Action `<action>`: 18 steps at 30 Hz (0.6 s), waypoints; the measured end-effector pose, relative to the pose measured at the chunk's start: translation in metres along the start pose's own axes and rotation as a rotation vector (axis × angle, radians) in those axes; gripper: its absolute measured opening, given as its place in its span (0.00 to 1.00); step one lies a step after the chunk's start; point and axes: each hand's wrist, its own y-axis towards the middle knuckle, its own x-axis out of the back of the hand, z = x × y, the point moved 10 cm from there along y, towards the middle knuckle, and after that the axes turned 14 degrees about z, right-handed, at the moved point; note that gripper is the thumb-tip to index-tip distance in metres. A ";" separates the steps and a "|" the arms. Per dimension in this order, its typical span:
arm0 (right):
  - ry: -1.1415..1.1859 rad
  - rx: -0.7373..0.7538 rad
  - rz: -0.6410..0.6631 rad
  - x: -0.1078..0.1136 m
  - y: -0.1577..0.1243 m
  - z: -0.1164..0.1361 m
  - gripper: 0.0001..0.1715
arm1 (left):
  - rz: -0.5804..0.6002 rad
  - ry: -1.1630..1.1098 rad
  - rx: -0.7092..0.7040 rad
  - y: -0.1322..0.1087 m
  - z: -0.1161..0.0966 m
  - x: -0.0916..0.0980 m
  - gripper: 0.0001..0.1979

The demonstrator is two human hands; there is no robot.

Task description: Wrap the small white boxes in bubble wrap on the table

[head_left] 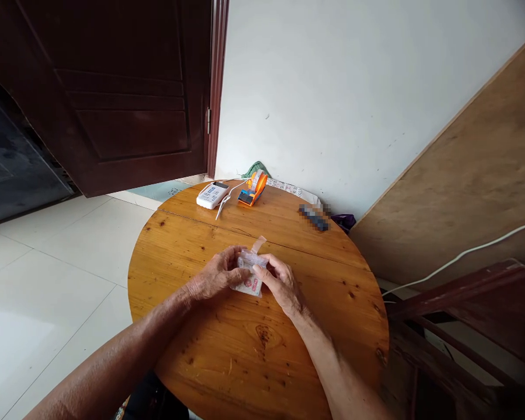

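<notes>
Between my two hands is a small clear plastic packet [250, 285] with red print on its face. My left hand [222, 273] grips its left side, thumb on top and fingers behind. On the other side my right hand [283, 284] pinches the upper right edge, its thumb lying on the plastic. A short strip of brownish tape [258, 244] sticks up from the packet's top edge. What lies inside the packet cannot be made out clearly.
The round wooden table [262, 361] bears a white device [212, 195] with a cable, an orange tape dispenser [252, 189] and a blurred dark object [314, 217]. Behind stand a white wall and a dark red door [131, 87]. A wooden chair [464, 309] is at right.
</notes>
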 end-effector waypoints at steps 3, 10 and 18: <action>0.055 0.006 -0.018 0.001 0.002 -0.001 0.20 | -0.032 -0.045 0.028 0.001 0.006 0.005 0.40; 0.240 -0.081 -0.095 0.004 0.011 -0.008 0.24 | -0.003 -0.089 0.038 0.000 0.006 0.002 0.40; 0.404 -0.041 -0.204 -0.001 0.021 -0.009 0.18 | 0.000 -0.103 -0.013 0.001 0.002 0.000 0.33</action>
